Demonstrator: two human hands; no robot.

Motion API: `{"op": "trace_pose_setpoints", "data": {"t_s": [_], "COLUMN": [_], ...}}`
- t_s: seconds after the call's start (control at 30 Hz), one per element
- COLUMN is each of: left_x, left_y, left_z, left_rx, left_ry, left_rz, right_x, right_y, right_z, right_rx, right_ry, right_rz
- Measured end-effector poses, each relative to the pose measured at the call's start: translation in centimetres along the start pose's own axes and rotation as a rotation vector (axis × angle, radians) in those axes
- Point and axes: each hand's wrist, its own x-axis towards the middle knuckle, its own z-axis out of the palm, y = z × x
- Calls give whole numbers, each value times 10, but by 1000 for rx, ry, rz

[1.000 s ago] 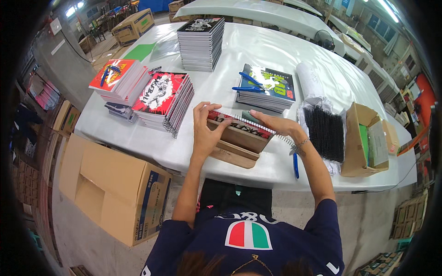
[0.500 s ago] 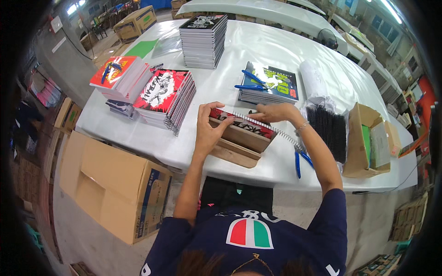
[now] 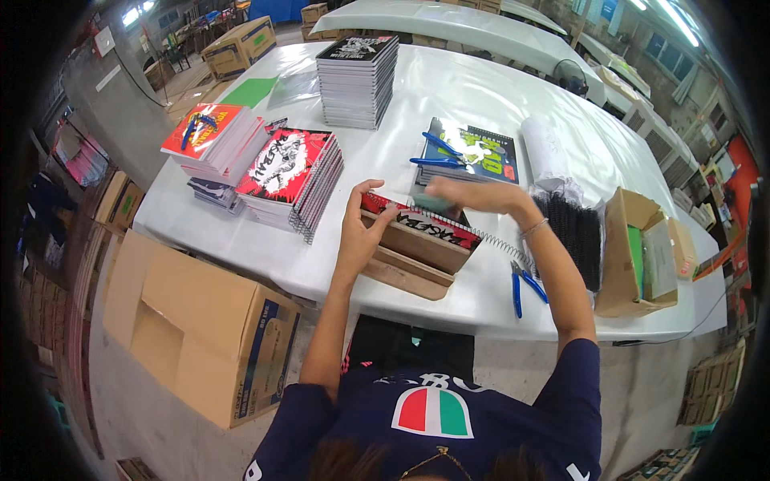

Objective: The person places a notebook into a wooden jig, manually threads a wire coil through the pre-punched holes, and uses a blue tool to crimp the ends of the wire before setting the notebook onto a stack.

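Note:
A red, black and white notebook [image 3: 413, 215] stands in a brown wooden stand [image 3: 409, 276] at the table's near edge. My left hand [image 3: 365, 232] grips the notebook's left end, its thumb on the near face and its fingers over the top. A silver spiral wire [image 3: 501, 246] runs along the top edge, its loose end trailing right under my right forearm. My right hand [image 3: 473, 195] is over the middle of that edge, fingers curled and blurred around a dark greenish piece I cannot make out. Blue-handled pliers [image 3: 517, 293] lie to the right of the stand.
On the left are stacks of red notebooks [image 3: 285, 172] and orange booklets [image 3: 204, 132]; a tall black-topped stack [image 3: 357, 84] stands behind. Blue pliers [image 3: 441, 152] rest on dark notebooks [image 3: 493, 156]. Black coils [image 3: 565, 236] and an open carton [image 3: 622, 272] are right. A large carton [image 3: 192, 313] stands below left.
My right hand has shifted a little left along the notebook's top edge and is now blurred, and the spiral's free end has moved slightly. My left hand keeps its grip.

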Motion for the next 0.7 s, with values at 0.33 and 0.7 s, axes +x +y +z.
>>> {"op": "trace_pose_setpoints", "data": {"t_s": [0.33, 0.7], "left_x": [5, 3], "left_y": [-5, -12], "left_z": [-1, -10], "left_rx": [11, -66], "left_ry": [-15, -22], "left_rz": [13, 46], "right_x": [-13, 4], "right_y": [-39, -28], "right_z": [10, 26], "right_rx": [-17, -195], "right_ry": [2, 145], "right_rz": [-194, -159]}}
